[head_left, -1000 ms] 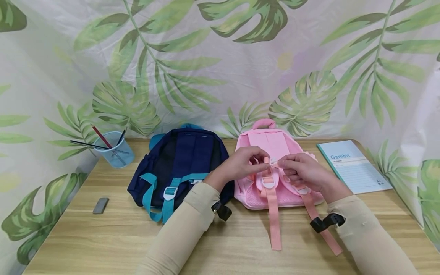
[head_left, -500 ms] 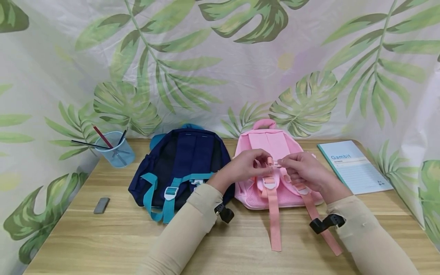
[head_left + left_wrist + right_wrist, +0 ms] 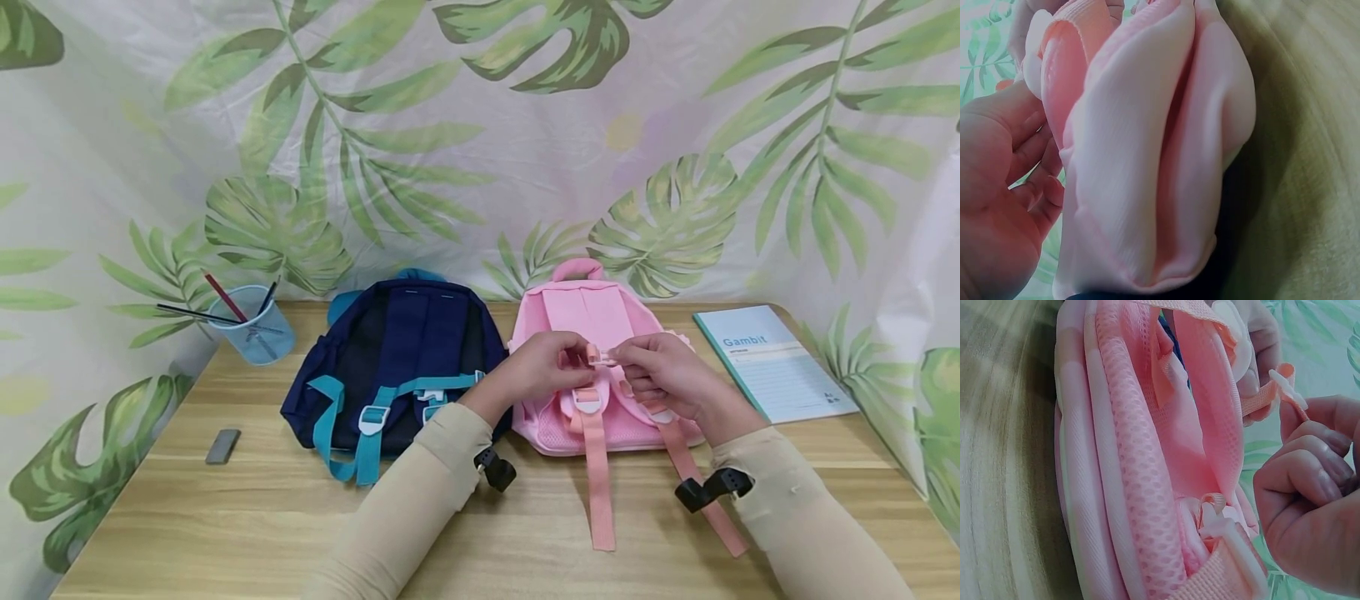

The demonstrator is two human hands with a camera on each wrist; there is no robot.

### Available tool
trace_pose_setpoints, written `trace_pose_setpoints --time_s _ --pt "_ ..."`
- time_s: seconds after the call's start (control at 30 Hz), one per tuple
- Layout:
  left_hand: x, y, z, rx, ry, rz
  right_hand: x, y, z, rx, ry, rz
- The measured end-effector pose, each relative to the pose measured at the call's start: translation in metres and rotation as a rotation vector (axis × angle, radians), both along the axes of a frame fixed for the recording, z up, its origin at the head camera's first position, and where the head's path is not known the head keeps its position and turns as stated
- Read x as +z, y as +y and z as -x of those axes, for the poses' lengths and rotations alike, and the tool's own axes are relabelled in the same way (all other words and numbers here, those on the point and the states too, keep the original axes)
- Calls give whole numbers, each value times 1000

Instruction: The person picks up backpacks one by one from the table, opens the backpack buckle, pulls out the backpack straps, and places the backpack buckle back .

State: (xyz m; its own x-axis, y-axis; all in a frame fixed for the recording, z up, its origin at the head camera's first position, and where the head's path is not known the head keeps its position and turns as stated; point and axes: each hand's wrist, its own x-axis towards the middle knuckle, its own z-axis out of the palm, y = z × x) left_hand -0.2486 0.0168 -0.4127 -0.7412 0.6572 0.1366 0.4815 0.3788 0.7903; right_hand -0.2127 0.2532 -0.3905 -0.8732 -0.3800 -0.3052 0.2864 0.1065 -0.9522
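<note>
"While the pink backpack (image 3: 588,308) rests on the tabletop (image 3: 300,533), what are the hands doing?"

"They meet over it. The left hand (image 3: 551,362) holds a short peach strap (image 3: 1260,403), and the right hand (image 3: 667,371), fingers curled, pinches the small white clip (image 3: 1288,390) at that strap's end."

"And the long straps (image 3: 598,483)?"

"Both run from white buckles (image 3: 587,400) near the backpack's lower edge onto the tabletop, towards the person."

"What else lies around?"

"A navy backpack (image 3: 405,333) with teal straps (image 3: 367,454) is just beside it, left. Farther left are a blue cup (image 3: 262,337) of pencils (image 3: 225,298) and a grey block (image 3: 222,447); a notebook (image 3: 776,362) lies right."
</note>
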Motion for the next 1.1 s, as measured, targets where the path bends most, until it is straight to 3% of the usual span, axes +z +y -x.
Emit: trace_pose_setpoints --time_s 0.8,0.93,1.1 --pt "-5 4 -3 12 18 114 4 -1 -3 -76 70 39" --pt "2 0 -3 16 25 86 7 0 -2 -64 80 14" --pt "11 -4 -1 -7 75 -21 8 1 -2 -31 99 2"
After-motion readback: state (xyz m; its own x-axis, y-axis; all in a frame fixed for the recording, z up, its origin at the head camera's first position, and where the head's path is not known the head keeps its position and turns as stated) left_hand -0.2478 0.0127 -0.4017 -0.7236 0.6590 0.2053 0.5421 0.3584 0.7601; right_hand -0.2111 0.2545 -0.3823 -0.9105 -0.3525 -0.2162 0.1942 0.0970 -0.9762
